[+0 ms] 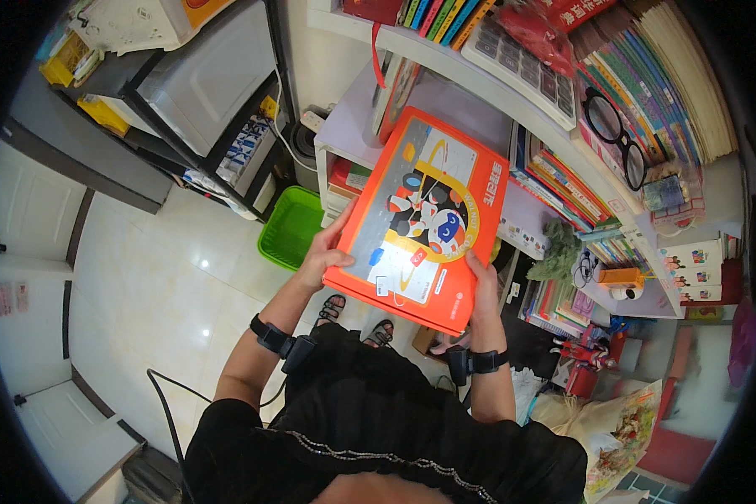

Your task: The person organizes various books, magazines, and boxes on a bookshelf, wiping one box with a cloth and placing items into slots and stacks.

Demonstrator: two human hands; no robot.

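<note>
Between my hands is a flat orange cardboard box (479,227) with a cartoon robot and writing on its lid. My left hand (327,252) grips its left edge, the thumb lying on the lid's lower left corner. Along the right edge, my right hand (484,286) holds the box with the thumb near the front; the other fingers are hidden on its far side or underneath. The box is tilted and its far end reaches over a white shelf surface (353,116). A small tag hangs on the near part of the lid.
Books (561,183) fill the white bookcase at the right, with a calculator (523,66) and black-framed glasses (614,135) on an upper shelf. A green plastic basket (290,230) stands on the tiled floor by a black rack (208,157). A wrapped bouquet (624,435) is at lower right.
</note>
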